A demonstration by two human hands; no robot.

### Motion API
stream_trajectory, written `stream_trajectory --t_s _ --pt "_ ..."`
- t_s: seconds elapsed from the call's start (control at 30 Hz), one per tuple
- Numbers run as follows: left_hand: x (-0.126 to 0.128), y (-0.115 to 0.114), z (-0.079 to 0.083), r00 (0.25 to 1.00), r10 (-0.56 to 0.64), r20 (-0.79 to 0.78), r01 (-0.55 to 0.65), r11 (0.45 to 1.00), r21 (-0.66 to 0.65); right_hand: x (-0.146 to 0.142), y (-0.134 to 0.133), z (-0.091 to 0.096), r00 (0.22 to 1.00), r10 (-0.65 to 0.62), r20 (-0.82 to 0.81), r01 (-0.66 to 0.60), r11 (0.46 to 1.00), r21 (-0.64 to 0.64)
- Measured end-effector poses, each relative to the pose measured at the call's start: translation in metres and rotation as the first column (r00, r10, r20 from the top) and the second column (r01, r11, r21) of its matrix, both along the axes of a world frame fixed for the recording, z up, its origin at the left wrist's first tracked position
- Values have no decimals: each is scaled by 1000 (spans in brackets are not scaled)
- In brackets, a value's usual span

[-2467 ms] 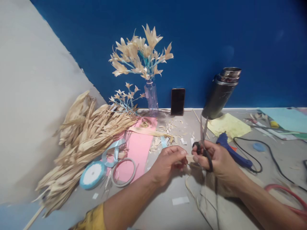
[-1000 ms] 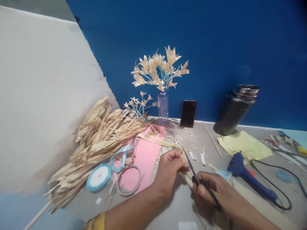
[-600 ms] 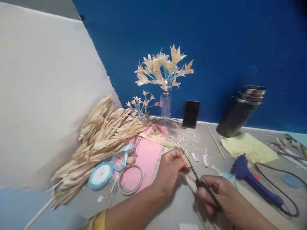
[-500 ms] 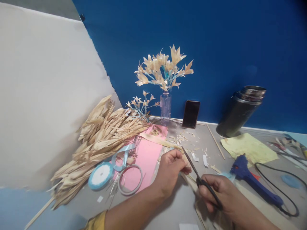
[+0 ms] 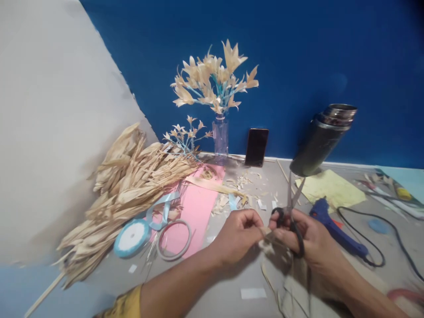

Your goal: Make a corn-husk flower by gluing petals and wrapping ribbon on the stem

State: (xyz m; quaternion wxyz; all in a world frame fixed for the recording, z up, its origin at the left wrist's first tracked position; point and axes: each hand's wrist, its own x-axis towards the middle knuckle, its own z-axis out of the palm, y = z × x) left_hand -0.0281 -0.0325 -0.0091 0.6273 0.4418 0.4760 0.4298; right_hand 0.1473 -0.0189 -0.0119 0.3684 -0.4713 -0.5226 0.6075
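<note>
My left hand (image 5: 240, 234) pinches a small pale piece of dried husk (image 5: 266, 230) between thumb and fingertips. My right hand (image 5: 306, 234) holds black-handled scissors (image 5: 291, 201), their blades pointing up and spread apart. The right fingertips also meet the husk piece, so both hands come together at it. Its far end is partly hidden by the fingers. Below the right hand, thin husk strips (image 5: 270, 280) hang or lie, partly in shadow.
A heap of dried husks (image 5: 132, 176), a blue ribbon spool (image 5: 131, 238) and a tape ring (image 5: 160, 247) lie left, by pink paper (image 5: 202, 198). Behind stand husk flowers in a bottle (image 5: 220, 137), a phone (image 5: 256, 148) and a flask (image 5: 319, 145). A glue gun (image 5: 338, 229) lies right.
The scissors have turned upright and their blades have spread. My right fingertips have come to the husk piece at my left hand. The view has shifted slightly.
</note>
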Motion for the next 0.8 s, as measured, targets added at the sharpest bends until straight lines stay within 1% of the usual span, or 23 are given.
stream_trajectory --t_s 0.07,0.13,0.17,0.23,0.3,0.33,0.4,0.47,0.53,0.6,0.73,0.8 --pt "3 -2 -2 998 -54 -28 54 999 8 -1 0 3 1000 9 24 -9 1000 12" --pt "5 -3 -5 998 -59 -14 59 998 -1 -2 -1 4 999 -18 46 17 999 28" --pt "5 -2 -7 999 -32 26 32 999 -14 -2 -1 4 998 -53 45 52 998 39" --pt "5 1 -9 988 61 144 -56 998 -38 -1 -1 5 990 -141 19 139 989 58" --pt "3 4 -10 956 151 251 -145 989 -42 0 -1 4 976 -217 -23 218 974 64" --pt "3 5 -10 941 164 295 -159 986 -43 1 -1 3 970 -240 -44 242 968 60" --pt "2 6 -12 921 121 370 -104 992 -66 2 1 0 964 -252 -78 256 966 43" --pt "3 5 -14 912 27 410 11 996 -89 3 3 -4 962 -247 -116 251 968 18" --pt "3 3 -18 918 -60 391 103 991 -89 3 5 -7 953 -255 -162 257 966 -6" --pt "4 2 -21 937 -96 335 122 991 -58 2 5 -9 936 -290 -198 290 956 -28" --pt "5 1 -24 986 -35 163 28 999 43 0 4 -9 918 -335 -213 331 942 -56" --pt "7 0 -24 991 -15 130 8 998 54 -1 4 -8 920 -329 -212 324 944 -56"
